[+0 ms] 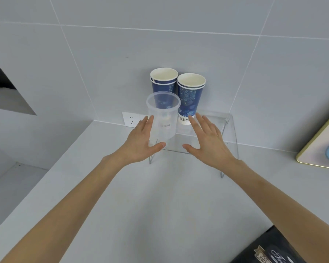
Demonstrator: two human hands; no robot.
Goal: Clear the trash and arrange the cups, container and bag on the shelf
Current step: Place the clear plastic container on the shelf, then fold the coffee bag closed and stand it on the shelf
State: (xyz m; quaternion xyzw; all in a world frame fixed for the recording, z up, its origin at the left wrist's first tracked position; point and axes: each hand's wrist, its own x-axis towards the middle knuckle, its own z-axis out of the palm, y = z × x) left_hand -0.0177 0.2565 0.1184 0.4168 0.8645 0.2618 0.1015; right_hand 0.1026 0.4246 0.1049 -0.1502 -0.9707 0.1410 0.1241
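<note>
- Grey countertop [160, 205] filling the lower half of the frame, meeting a pale tiled wall [179, 44] across the top.
- Clear acrylic shelf [213, 128] on thin metal legs at centre, set against the wall.
- Two bare forearms reaching in from the lower corners toward the shelf.
- Left hand [141, 141] at centre-left, fingers straight and relaxed, holding nothing, lying just beside the left wall of the container; whether touching it cannot be told.
- Right hand [207, 141] at centre-right, fingers spread and straight, released, hovering over the shelf top, apart from the container.
- Dark printed bag [270, 247] at the lower right edge, partly behind the right forearm.
- Gold-edged board [315, 149] with a blue shape, cut off at the right edge.
- Clear plastic container [162, 118], upright and open, at the front left of the shelf, between the two hands.
- Two stacks of blue patterned paper cups, left stack [163, 82] behind the container, right stack [191, 95] just beside it, both upright at the back of the shelf.
- White wall socket [130, 118] left of the shelf, behind the left fingertips.
</note>
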